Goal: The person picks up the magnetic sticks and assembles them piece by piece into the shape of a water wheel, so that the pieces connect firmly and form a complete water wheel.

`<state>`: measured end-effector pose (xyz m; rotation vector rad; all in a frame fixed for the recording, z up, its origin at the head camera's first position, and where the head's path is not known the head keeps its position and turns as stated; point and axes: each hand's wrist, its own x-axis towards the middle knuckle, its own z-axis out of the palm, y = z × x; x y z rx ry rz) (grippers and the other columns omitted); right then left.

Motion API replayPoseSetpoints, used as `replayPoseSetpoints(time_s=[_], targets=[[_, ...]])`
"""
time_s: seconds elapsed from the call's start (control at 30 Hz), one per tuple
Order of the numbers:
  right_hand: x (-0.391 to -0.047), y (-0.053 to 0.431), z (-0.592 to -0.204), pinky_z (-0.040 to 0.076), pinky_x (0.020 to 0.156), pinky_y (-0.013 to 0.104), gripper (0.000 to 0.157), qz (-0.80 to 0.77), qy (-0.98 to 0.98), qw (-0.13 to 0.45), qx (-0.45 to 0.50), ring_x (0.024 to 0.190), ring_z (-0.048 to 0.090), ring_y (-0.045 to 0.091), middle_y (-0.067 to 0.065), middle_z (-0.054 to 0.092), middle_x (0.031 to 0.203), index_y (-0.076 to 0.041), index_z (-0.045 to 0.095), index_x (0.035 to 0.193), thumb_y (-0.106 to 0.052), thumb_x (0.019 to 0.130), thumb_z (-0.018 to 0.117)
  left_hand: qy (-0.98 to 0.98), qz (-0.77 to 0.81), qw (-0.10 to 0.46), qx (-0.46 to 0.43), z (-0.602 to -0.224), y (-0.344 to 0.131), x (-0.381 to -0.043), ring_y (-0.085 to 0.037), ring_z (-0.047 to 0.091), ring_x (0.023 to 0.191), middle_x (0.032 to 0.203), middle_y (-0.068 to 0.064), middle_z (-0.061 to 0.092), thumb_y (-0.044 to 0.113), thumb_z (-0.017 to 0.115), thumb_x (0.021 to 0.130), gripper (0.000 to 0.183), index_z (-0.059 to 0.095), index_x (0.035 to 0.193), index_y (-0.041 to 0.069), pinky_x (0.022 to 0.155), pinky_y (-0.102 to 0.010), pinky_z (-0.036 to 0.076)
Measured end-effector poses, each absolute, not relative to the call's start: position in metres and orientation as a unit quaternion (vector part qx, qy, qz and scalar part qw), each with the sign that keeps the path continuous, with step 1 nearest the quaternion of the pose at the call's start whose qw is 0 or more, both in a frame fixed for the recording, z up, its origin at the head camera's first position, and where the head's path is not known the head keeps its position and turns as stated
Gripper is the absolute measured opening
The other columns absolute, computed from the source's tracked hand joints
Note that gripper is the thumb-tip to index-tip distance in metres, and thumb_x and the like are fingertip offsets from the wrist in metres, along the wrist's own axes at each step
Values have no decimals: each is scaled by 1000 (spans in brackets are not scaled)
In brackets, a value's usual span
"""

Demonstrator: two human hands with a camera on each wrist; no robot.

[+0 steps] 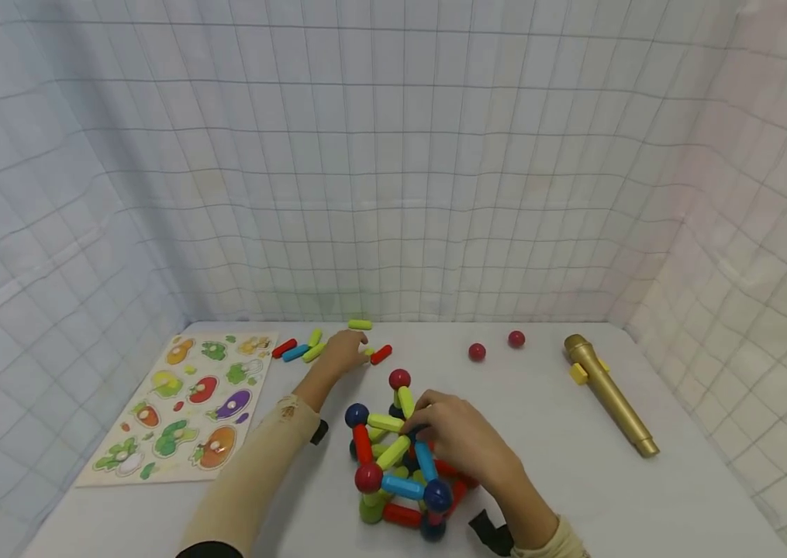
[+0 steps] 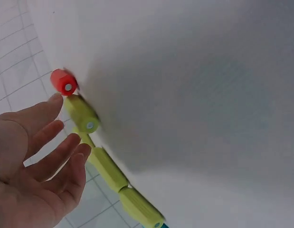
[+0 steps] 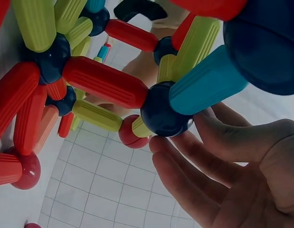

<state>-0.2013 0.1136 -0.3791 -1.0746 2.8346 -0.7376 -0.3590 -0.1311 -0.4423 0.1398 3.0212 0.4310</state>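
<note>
While left hand (image 1: pixel 343 353) reaches forward, fingers parted | right hand (image 1: pixel 461 435) pinches blue ball (image 3: pixel 165 110)

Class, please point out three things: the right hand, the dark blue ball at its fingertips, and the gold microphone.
Right hand (image 1: pixel 464 435): head view, back of the hand.
Dark blue ball (image 3: pixel 164 110): right wrist view, middle of its visible surface.
Gold microphone (image 1: pixel 610 394): head view, its handle.

Hands (image 1: pixel 344 353) (image 1: pixel 463 435) apart — left farther forward
</note>
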Motion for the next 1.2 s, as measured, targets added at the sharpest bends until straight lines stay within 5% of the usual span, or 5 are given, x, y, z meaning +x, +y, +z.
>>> replayPoseSetpoints(time_s=[0.37, 0.5, 0.77, 1.2], targets=[[-201, 111, -375, 55, 80, 29, 19, -221, 914, -6, -340, 87, 60, 12, -3, 66, 98, -16, 78, 97, -3, 86, 71, 995, 84, 40, 44, -443, -150, -340, -32, 61, 104, 113, -19, 67, 9, 59, 93, 32, 63, 122, -2, 93, -46, 51], [-201, 112, -375, 54, 80, 29, 18, -222, 916, -6, -335, 88, 60, 12, -3, 65, 98, -16, 78, 97, -4, 86, 71, 972, 231, 48, 18, -434, -161, -318, -31, 64, 100, 117, -21, 67, 15, 62, 89, 40, 61, 126, -2, 87, -43, 54], [-198, 113, -377, 55, 81, 33, 20, -227, 919, -2, -322, 88, 59, 14, -1, 65, 98, -15, 77, 96, -1, 85, 70, 789, 592, 162, -14, -412, -166, -272, -14, 63, 104, 127, -15, 58, 23, 61, 96, 55, 44, 141, -1, 105, -39, 47], [-195, 109, -379, 55, 82, 32, 16, -226, 919, 6, -325, 88, 60, 14, -1, 65, 99, -15, 77, 97, -6, 86, 71, 822, 544, 165, 32, -397, -148, -248, -12, 65, 91, 112, -13, 69, 25, 67, 91, 52, 53, 134, 0, 100, -45, 50]])
